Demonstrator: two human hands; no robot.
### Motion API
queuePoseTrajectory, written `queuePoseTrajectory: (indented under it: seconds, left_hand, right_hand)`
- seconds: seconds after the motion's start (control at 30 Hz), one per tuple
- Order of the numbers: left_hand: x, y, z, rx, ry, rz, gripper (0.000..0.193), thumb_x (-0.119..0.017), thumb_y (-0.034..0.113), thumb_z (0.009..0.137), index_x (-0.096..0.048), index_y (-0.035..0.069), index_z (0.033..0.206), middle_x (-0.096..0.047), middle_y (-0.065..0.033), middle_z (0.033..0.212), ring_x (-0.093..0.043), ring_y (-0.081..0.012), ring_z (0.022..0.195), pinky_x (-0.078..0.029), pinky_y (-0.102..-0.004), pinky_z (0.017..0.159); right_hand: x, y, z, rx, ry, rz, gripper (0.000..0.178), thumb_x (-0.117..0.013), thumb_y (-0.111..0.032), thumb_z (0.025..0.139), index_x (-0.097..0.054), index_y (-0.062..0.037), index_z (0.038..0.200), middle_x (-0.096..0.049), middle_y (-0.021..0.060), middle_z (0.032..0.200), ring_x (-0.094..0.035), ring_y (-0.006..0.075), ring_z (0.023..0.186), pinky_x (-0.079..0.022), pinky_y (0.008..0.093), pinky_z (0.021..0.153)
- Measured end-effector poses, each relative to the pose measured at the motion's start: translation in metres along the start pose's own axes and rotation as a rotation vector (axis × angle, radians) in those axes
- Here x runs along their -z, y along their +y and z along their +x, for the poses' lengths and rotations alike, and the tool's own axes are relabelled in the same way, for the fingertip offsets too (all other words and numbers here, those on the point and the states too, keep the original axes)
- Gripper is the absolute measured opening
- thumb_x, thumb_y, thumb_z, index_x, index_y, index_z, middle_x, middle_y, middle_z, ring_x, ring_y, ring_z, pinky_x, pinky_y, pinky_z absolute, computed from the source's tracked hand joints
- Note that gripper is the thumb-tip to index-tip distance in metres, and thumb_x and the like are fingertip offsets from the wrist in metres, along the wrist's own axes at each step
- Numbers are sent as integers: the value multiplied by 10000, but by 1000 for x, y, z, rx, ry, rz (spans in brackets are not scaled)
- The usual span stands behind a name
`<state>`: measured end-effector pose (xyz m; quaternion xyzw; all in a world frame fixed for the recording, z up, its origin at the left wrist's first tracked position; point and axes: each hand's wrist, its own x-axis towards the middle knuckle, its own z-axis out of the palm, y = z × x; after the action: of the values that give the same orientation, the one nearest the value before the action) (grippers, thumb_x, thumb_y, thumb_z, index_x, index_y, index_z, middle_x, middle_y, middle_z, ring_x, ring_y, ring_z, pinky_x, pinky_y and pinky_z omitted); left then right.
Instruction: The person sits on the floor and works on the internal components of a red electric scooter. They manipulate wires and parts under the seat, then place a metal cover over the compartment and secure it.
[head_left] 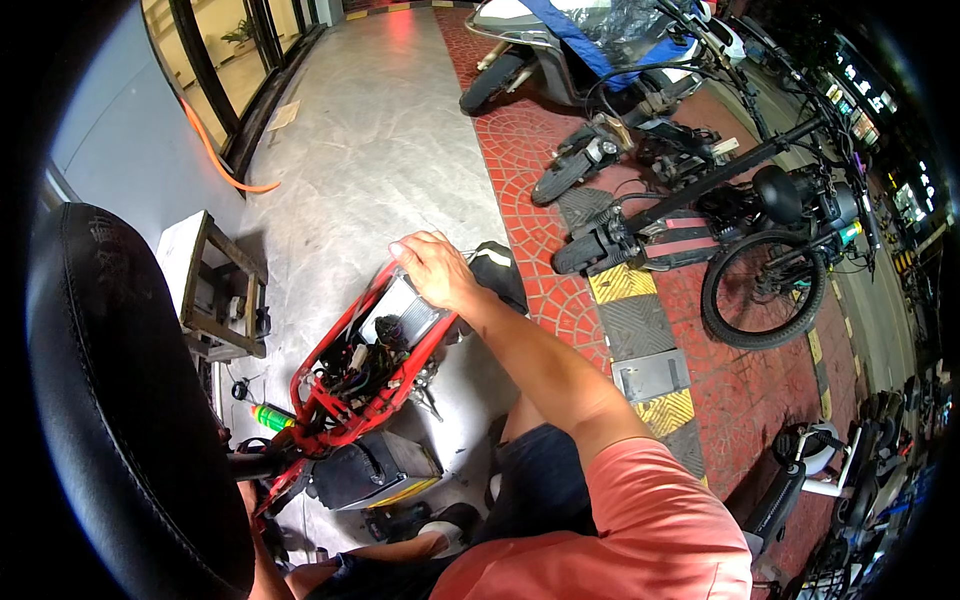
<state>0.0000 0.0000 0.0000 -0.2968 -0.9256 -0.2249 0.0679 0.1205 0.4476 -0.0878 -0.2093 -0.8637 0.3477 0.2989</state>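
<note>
A red tubular scooter frame (412, 372) stands tilted in front of me, with a bundle of wires and black connectors (362, 366) exposed inside it. Next to the wires, a silver finned metal box (408, 308) sits between the frame's tubes. My right hand (436, 270) is wrapped over the far end of the frame, beside that box. A large black stitched seat (125, 400) fills the left foreground. Behind its right edge only a strip of my left hand (246, 493) shows, near the frame's near end; its fingers are hidden.
A black box-shaped bag (372, 468) is beside the frame's near part. A green bottle (272, 417) stands on its left, and a worn wooden stool (222, 285) by the wall. Parked scooters (590, 165) and a bicycle wheel (765, 290) line the red paving at right. An orange hose (215, 160) hangs near the glass door.
</note>
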Motion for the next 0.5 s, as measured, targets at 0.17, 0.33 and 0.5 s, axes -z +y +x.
queuePoseTrajectory:
  seconds: [0.17, 0.33, 0.5]
  left_hand:
    - [-7, -10, -8, -107, 40, -41, 363, -575, 97, 927, -605, -19, 1269, -568, -240, 1409, -598, -385, 1245, -459, -464, 1079]
    - [-3, -24, -1, -120, -8, -57, 346, -577, 103, 924, -625, -19, 1244, -573, -238, 1401, -599, -384, 1243, -464, -459, 1069]
    - [-1, 5, -2, -16, -7, -114, 380, -568, 119, 949, -615, -2, 1306, -607, -219, 1383, -608, -367, 1242, -458, -423, 1077]
  right_hand:
    - [0, 4, -3, 4, 15, 4, 595, -449, -538, 1077, -752, -26, 1081, -718, 174, 1147, -619, 394, 1144, -477, 472, 1029]
    - [1, 1, 2, -11, -8, -5, 600, -441, -546, 1076, -754, -34, 1089, -713, 183, 1146, -618, 398, 1146, -474, 481, 1033]
    - [-1, 4, -1, -52, 21, -34, 610, -436, -563, 1072, -724, -36, 1182, -694, 202, 1209, -595, 400, 1199, -460, 483, 1060]
